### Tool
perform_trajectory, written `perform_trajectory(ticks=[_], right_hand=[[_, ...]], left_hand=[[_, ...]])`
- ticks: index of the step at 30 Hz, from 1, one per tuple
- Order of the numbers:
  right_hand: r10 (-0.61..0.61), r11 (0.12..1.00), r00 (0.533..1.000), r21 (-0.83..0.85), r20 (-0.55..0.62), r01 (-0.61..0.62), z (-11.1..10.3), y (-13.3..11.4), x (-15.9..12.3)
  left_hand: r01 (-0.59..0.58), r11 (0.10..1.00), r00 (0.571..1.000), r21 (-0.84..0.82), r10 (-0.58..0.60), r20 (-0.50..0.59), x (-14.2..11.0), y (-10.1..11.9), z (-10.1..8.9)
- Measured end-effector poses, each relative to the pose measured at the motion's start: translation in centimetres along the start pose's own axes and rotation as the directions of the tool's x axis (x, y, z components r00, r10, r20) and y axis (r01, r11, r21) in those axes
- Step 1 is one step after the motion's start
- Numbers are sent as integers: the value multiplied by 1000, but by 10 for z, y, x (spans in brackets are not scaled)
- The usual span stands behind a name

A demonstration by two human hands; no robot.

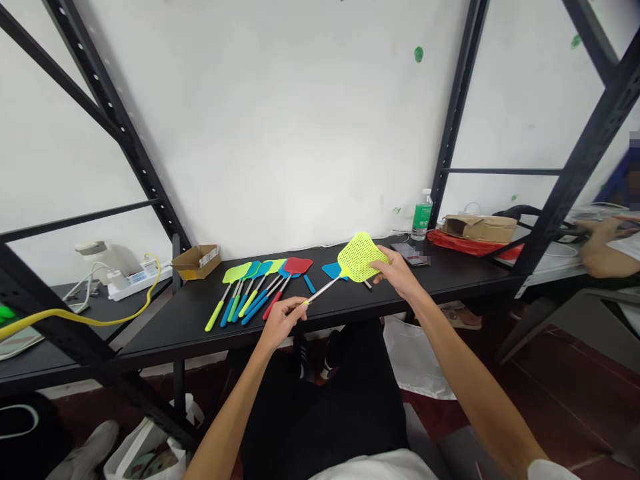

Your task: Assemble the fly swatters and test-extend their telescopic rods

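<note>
In the head view, the left hand (pixel 285 321) is closed around the handle end of a yellow swatter (pixel 356 258), and the right hand (pixel 396 272) pinches its mesh edge. The swatter is held tilted above the worktop (pixel 165 332). Left of it lie the other swatters (pixel 249 303) in a row, with the red swatter (pixel 299 266) rightmost. A blue handle (pixel 310 284) lies beside them; a phone (pixel 406 252) and bottle (pixel 423 215) are farther right.

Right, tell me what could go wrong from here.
The yellow-green swatter, held at both ends, might bend if the left hand and right hand press toward each other. The red swatter lies close to the left hand, so a sideways move could knock it.
</note>
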State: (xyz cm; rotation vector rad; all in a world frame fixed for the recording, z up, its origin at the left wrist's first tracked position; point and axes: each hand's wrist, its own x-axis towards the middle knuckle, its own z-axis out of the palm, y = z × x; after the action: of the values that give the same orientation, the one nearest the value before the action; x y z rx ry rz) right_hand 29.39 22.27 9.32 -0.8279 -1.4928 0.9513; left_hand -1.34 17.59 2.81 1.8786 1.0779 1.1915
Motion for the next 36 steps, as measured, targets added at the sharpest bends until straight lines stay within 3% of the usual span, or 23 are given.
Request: perform_trajectory(ticks=[13,27,36], right_hand=[[74,992,997,-109,26,-70,7,0,-2],[19,953,999,-304,51,-3,14,-1,-7],[32,973,996,-231,81,-13,16,2,-5]], left_hand=[[10,1000,999,24,-9,-53,1,-8,-2],[19,998,995,56,-14,-99,1,-9,-4],[2,999,996,34,1,-94,2,-11,-2]])
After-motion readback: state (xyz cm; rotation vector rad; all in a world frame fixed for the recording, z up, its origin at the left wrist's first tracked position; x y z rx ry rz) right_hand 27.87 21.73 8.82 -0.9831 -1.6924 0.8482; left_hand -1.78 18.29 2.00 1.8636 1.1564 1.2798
